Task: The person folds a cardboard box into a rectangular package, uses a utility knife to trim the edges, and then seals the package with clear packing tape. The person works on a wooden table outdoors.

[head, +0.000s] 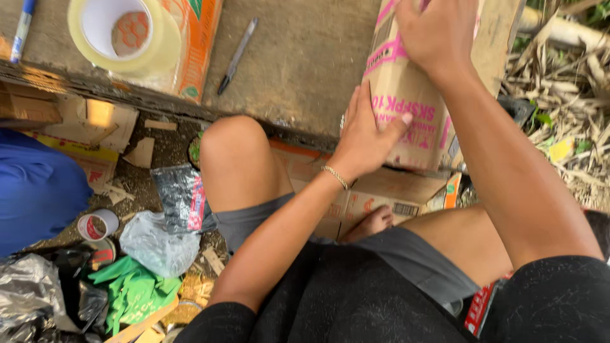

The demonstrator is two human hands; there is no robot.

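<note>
A brown cardboard box (406, 95) with pink print stands tilted on the edge of a concrete slab (298, 57), in front of my knees. My left hand (365, 136) presses flat against its near side, fingers spread, a thin bracelet on the wrist. My right hand (435, 32) grips the box from above near its top edge. Both hands steady the box between them. Its far side is hidden.
A big roll of clear tape (117, 32) lies on an orange carton (194, 51) at the upper left. A black pen (236, 56) and a blue pen (22, 28) rest on the slab. Flattened cardboard (375, 197), a small tape roll (97, 223), plastic bags (159, 244) and dry leaves (572, 95) lie around.
</note>
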